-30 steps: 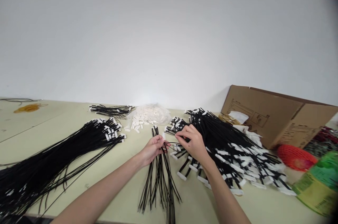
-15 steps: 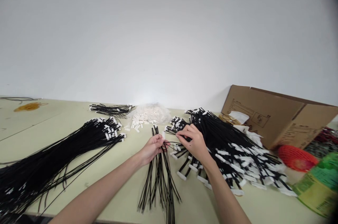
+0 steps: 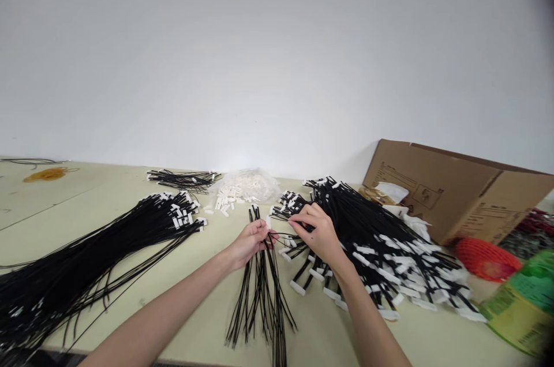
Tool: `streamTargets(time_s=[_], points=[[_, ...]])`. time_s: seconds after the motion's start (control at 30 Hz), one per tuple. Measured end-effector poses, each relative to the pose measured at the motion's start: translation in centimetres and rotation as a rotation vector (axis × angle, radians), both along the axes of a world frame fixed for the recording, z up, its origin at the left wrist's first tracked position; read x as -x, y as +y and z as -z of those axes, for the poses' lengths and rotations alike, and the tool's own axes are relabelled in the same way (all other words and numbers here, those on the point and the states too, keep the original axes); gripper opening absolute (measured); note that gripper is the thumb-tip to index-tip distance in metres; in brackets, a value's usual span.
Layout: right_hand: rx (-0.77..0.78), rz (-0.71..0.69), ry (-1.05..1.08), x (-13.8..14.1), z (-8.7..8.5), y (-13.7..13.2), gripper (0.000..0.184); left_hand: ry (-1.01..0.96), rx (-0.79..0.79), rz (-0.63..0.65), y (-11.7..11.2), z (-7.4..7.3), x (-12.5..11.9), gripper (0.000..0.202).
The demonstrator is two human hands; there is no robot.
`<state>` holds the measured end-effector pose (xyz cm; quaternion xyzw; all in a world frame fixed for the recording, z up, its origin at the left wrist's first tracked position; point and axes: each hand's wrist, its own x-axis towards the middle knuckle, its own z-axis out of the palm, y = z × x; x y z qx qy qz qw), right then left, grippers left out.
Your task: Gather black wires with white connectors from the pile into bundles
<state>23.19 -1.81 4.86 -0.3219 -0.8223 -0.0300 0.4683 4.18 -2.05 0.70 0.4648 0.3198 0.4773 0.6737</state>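
While the left hand [image 3: 251,244] grips black wires [image 3: 261,274] at the near middle of the table [image 3: 208,321], the right hand [image 3: 318,231] has its fingers pinched together, on what I cannot tell; wire-by-wire handling seems underway, calling for a steady left hold.

A cardboard box [image 3: 415,194] stands behind red netting [image 3: 485,257].

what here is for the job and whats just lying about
Likely the job: white piece at left hand, black wires, bagged white pieces, left wire pile, right wire pile.

Probably just lying about: cardboard box, red mesh, green container, yellow bundle.
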Motion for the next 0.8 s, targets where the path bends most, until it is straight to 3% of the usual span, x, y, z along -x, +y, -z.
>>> streamTargets(time_s=[0.8], points=[[0.072,-0.049,-0.035,-0.48,-0.23,-0.01,0.016,0.078,-0.037,0.065,0.54,0.14,0.79,0.030]])
